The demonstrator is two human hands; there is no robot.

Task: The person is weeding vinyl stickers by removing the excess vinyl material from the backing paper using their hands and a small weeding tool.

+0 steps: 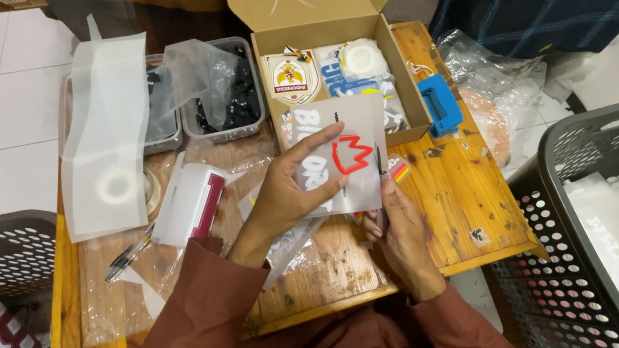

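Left hand pinches the clear transfer sheet at its left edge; right hand grips its near edge from below.

Both forearms in rust-brown sleeves reach forward. The left hand is raised, fingers spread and pinching with the thumb; the right hand grips from below, thumb up.
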